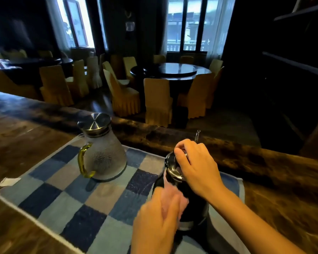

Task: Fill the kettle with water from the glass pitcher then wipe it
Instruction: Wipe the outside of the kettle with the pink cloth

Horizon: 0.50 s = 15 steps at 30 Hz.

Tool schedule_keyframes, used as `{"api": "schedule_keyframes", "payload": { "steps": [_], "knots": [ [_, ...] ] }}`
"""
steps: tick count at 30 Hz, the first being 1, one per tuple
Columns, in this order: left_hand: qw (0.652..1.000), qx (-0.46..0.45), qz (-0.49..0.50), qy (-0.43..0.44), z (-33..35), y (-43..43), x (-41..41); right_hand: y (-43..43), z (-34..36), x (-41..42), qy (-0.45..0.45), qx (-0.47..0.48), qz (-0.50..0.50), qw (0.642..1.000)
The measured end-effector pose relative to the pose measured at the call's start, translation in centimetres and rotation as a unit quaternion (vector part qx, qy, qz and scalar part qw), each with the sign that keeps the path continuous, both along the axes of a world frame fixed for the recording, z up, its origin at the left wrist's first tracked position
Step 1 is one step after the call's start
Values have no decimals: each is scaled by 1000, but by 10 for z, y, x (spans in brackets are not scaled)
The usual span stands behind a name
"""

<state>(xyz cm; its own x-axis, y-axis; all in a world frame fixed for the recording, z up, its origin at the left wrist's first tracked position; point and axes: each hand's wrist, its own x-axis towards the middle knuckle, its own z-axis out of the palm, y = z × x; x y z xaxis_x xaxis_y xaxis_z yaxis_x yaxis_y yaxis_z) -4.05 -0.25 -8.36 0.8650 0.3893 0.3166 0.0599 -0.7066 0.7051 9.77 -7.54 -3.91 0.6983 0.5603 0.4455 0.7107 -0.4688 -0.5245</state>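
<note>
A black kettle (193, 215) with a shiny metal lid stands on a blue checked towel (72, 204) at the front right. My right hand (195, 167) grips the top of the kettle's lid from above. My left hand (158, 222) presses a pale pink cloth (173, 197) against the kettle's left side; the hand is blurred. The frosted glass pitcher (103, 153), with a yellow-green handle and a steel lid on, stands upright on the towel to the left, apart from both hands.
The towel lies on a dark wooden counter (264, 173) whose far edge runs diagonally. A thin clear rod (198, 135) sticks up behind the kettle. A white scrap (9, 181) lies at the towel's left. Beyond are round tables and covered chairs.
</note>
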Motion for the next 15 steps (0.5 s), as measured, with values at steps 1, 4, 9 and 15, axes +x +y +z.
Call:
{"api": "schedule_keyframes", "payload": {
  "steps": [1, 4, 9, 15],
  "knots": [
    [998, 58, 26, 6, 8, 1, 8, 0, 0, 0, -1, 5, 5, 1000],
    [996, 58, 15, 73, 30, 1, 22, 0, -1, 0, -9, 11, 10, 1000],
    [962, -217, 35, 164, 38, 13, 23, -1, -3, 1, -31, 18, 17, 999],
    [954, -269, 125, -49, 16, -37, 5, -2, -5, -5, -33, 45, 24, 998]
  ]
}}
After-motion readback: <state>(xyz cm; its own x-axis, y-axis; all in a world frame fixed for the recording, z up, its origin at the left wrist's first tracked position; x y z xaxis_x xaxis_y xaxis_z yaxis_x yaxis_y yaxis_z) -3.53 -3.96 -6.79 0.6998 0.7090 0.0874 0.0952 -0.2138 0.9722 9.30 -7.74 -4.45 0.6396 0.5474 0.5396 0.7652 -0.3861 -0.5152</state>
